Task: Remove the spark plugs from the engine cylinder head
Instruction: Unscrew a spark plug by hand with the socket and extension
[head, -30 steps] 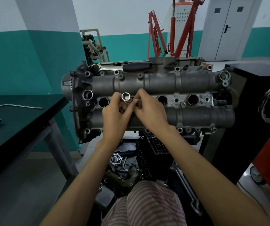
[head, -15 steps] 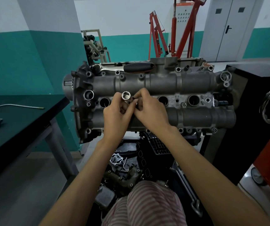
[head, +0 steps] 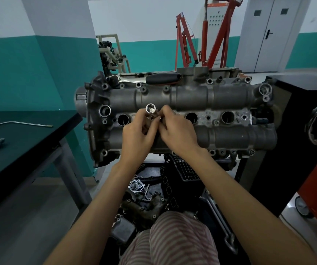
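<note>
Before the green wall, the cylinder head (head: 192, 104) lies crosswise; the left hand (head: 137, 134) grips the upright socket (head: 151, 109) and the right hand (head: 176, 132) pinches it beside.

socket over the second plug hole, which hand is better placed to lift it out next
Left. The left hand already grips the socket just below its open top; the right hand only pinches beside it.

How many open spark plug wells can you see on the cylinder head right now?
3: one left of the hands, two to their right. Another may be hidden beneath the hands.
</note>
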### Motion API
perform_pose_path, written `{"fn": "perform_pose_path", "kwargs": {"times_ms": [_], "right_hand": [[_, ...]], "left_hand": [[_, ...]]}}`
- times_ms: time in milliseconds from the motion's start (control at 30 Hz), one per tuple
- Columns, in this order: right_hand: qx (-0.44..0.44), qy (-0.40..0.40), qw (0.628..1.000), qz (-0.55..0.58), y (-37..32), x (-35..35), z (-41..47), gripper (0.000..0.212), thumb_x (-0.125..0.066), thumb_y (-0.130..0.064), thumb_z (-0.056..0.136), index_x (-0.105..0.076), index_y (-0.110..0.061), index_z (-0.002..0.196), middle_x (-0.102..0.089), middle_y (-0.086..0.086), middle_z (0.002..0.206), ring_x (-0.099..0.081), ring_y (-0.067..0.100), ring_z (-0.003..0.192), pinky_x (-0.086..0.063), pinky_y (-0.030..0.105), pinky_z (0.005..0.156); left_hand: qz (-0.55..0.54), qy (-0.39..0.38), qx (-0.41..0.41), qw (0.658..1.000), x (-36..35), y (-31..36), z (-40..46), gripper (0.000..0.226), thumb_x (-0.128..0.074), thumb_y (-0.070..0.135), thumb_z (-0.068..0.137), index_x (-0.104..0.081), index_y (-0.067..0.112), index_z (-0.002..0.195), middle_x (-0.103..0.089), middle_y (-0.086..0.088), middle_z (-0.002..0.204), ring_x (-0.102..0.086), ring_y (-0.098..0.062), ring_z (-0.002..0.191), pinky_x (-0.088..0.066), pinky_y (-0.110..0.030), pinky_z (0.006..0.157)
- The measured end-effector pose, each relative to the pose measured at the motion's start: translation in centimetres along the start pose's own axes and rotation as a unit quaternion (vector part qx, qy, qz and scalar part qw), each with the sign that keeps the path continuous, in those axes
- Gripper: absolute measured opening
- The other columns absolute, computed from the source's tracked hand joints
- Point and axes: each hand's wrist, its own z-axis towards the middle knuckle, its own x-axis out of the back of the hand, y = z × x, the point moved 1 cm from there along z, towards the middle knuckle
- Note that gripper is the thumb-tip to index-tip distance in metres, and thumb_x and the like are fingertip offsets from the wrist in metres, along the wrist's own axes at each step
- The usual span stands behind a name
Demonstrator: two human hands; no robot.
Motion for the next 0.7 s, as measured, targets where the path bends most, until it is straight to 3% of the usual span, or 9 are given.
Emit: {"fn": "perform_pose_path", "kwargs": {"times_ms": [233,400,467,600,700], "right_hand": [[-0.004,-0.003,1.0,0.012,0.08,-0.02,0.0,0.018,-0.046,-0.023,0.091,-0.05,-0.014,0.106,-0.066,0.005,0.08,-0.061,0.028,0.075,-0.03,0.03,0.056],[-0.071,-0.001,0.997,0.035,-0.15,0.07,0.4,0.02,-0.054,-0.027,0.087,-0.048,-0.015,0.101,-0.064,0.003,0.08,-0.061,0.025,0.077,-0.041,0.033,0.059],[-0.092,-0.002,0.995,0.046,-0.1,0.06,0.59,0.019,-0.057,-0.027,0.086,-0.045,-0.015,0.094,-0.063,0.004,0.078,-0.06,0.025,0.074,-0.041,0.034,0.057],[-0.055,-0.006,0.998,0.01,-0.15,-0.09,0.47,0.019,-0.051,-0.024,0.089,-0.033,-0.017,0.085,-0.06,0.009,0.079,-0.056,0.031,0.074,-0.034,0.033,0.055],[-0.035,-0.01,0.999,-0.01,-0.12,-0.08,0.28,0.015,-0.048,-0.022,0.09,-0.034,-0.017,0.089,-0.061,0.012,0.083,-0.057,0.034,0.077,-0.032,0.033,0.056]], "left_hand": [[-0.013,0.024,0.027,0.999,-0.17,0.21,0.16,0.018,-0.063,0.024,0.087,-0.052,0.011,0.083,-0.048,-0.002,0.052,-0.042,-0.008,0.047,-0.03,-0.01,0.046],[-0.028,0.017,0.038,0.999,-0.2,0.75,0.12,0.019,-0.066,0.021,0.086,-0.052,0.01,0.082,-0.056,-0.012,0.06,-0.049,-0.023,0.053,-0.038,-0.025,0.048],[-0.031,0.024,0.041,0.998,-0.23,0.8,0.15,0.019,-0.067,0.022,0.085,-0.052,0.012,0.082,-0.057,-0.008,0.059,-0.052,-0.022,0.054,-0.039,-0.023,0.048],[-0.031,0.019,0.038,0.999,-0.19,0.69,0.13,0.018,-0.066,0.024,0.086,-0.051,0.015,0.084,-0.056,-0.004,0.059,-0.049,-0.014,0.051,-0.036,-0.013,0.049],[-0.024,0.003,0.018,1.0,-0.05,0.54,-0.02,0.015,-0.061,0.025,0.087,-0.056,0.014,0.096,-0.055,-0.002,0.06,-0.048,-0.015,0.051,-0.037,-0.02,0.048]]}}
